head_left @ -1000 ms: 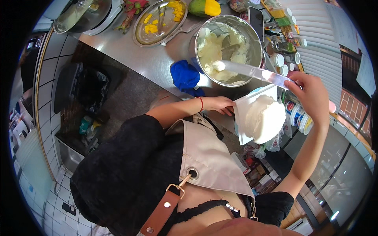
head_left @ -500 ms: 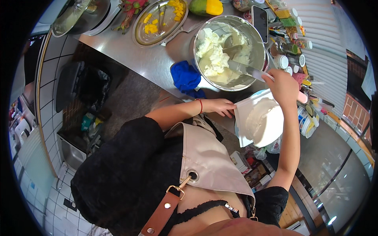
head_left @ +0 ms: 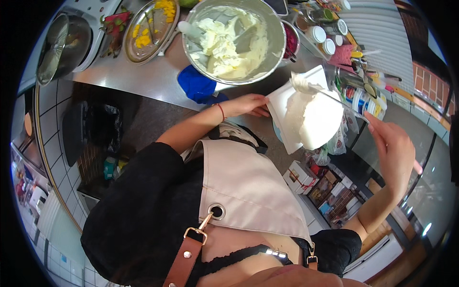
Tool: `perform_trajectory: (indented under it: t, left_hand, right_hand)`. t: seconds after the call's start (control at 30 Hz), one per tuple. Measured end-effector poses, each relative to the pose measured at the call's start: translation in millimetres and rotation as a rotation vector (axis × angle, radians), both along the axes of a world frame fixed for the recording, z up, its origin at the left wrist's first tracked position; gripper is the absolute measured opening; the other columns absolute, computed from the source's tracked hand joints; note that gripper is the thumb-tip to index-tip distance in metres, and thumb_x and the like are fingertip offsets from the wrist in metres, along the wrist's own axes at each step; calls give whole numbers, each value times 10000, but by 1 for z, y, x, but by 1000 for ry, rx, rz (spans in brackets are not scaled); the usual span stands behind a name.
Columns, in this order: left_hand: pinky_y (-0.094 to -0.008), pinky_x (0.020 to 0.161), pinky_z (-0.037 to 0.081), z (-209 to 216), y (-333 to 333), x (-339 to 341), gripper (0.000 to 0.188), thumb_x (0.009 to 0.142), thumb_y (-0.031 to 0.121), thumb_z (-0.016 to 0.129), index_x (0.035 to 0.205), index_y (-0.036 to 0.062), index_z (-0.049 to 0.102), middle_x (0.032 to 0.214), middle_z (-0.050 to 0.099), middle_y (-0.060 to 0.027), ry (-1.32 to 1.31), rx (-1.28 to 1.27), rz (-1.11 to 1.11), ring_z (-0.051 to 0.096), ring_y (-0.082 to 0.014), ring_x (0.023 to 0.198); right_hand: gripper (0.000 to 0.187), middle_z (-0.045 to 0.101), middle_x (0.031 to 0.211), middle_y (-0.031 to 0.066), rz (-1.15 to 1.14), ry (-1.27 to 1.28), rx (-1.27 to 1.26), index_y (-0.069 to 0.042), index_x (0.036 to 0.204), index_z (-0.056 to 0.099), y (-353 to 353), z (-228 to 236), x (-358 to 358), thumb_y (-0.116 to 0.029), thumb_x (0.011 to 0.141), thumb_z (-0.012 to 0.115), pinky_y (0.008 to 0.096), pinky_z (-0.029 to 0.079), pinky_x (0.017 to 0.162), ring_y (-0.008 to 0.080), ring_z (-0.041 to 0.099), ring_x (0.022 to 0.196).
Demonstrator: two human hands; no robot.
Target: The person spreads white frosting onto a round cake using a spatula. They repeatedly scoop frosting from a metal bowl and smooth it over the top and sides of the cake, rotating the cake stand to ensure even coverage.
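Note:
A white square-edged board [head_left: 280, 114] carries a rounded mass covered in white cream [head_left: 315, 122]; what lies under the cream is hidden. My left hand [head_left: 249, 104] grips the board's left edge, fingers partly tucked behind it. To the right, my right hand [head_left: 393, 146] is closed round the pink handle of a spatula [head_left: 345, 106]. Its thin metal blade reaches over the cream mass, with a lump of cream [head_left: 300, 84] at the far end. Beyond the board stands a large metal mixing bowl [head_left: 276, 64] of pale whipped cream [head_left: 220, 43], with a whitish tool [head_left: 191, 31] leaning in it.
A blue cloth [head_left: 197, 85] lies by the bowl at the steel counter's [head_left: 112, 79] near edge. Farther left are an oval tray [head_left: 135, 53] of cut mango, a dragon fruit [head_left: 116, 25] and another bowl [head_left: 62, 48]. Jars [head_left: 328, 46] and tools crowd the right side.
My right hand has swung with the spatula from the cream bowl to the right, bringing the blade over the cream mass. My left hand stays at the board's edge. The whole view has shifted.

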State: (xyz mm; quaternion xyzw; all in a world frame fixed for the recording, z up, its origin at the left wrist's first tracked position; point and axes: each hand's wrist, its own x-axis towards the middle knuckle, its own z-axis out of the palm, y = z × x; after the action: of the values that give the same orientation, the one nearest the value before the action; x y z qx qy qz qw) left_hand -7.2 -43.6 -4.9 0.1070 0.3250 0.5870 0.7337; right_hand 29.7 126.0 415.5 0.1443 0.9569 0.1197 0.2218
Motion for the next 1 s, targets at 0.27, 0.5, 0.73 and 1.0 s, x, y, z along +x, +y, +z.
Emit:
perform_trajectory:
  t: [0.27,0.5,0.73,1.0]
  left_hand:
    - [-342,939,527,13,30,-20,516,1048,482,418,1308,55,548,1232,644,-90,40,-102,60,675,-196,1047]
    - [-342,917,540,17,41,-29,513,1040,471,453,1293,35,549,1167,652,-115,35,-166,72,676,-210,1025]
    - [-435,1053,446,12,28,-8,853,945,743,334,1394,33,486,1263,611,-168,-138,-157,25,650,-283,1102]
    - [-482,1146,338,9,19,23,1025,891,817,326,1493,-13,343,1489,445,-158,-482,-183,-70,433,-300,1378]
  right_hand:
    - [84,565,770,52,362,-190,410,-103,864,668,-24,-80,37,-98,783,648,335,456,641,209,589,758]
    - [45,583,727,46,429,-106,457,-106,803,659,11,-84,27,-88,762,662,329,471,586,200,628,729]
    - [273,553,745,46,393,-145,435,-174,1058,712,27,-82,25,-123,795,657,356,479,622,210,619,753]
    - [220,587,754,69,345,-232,409,-165,1025,713,26,-84,27,-115,824,638,369,509,619,237,646,744]
